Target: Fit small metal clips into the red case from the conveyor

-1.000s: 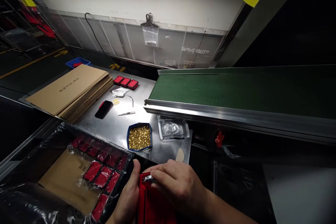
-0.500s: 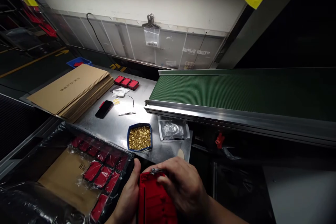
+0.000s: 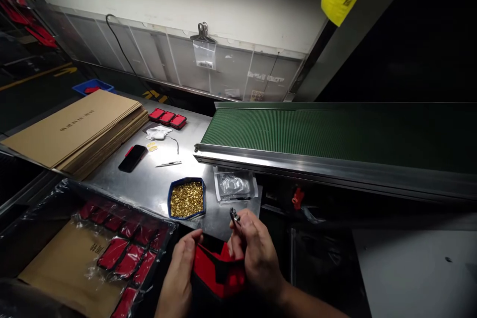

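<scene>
At the bottom centre of the frame my left hand (image 3: pixel 181 271) grips the left edge of a red case (image 3: pixel 218 271), fingers closed on it. My right hand (image 3: pixel 257 253) steadies the case's right side and pinches a small metal clip (image 3: pixel 234 216) at its fingertips. Just above sits a blue tray of brass bits (image 3: pixel 186 198) on the steel table (image 3: pixel 156 184); the green conveyor belt (image 3: pixel 316 131) runs to the right.

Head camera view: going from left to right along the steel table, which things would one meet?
Stack of cardboard sheets → black phone → blue tray of small gold parts → clear plastic bag → green conveyor belt.
</scene>
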The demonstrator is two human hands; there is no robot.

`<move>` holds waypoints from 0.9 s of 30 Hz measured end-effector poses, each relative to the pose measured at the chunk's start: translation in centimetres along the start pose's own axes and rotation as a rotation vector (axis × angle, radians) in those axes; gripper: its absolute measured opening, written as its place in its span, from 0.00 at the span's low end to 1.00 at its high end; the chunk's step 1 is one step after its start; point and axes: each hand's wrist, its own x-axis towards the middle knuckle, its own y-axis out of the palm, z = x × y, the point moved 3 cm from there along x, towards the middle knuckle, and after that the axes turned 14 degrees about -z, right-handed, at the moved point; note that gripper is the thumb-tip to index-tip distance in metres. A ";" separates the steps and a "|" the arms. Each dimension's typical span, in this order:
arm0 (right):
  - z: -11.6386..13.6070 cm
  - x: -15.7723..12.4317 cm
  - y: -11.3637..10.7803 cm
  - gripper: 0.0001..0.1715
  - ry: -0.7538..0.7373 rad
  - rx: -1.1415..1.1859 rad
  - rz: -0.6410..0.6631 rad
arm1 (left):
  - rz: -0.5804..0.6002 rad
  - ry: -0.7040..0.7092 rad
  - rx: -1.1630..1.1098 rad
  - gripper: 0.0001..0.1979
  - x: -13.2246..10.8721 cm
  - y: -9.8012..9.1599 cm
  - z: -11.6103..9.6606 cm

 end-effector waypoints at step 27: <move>0.4 2.5 -0.3 0.36 0.064 -0.333 0.058 | 0.386 0.639 0.288 0.20 -1.7 0.2 -3.0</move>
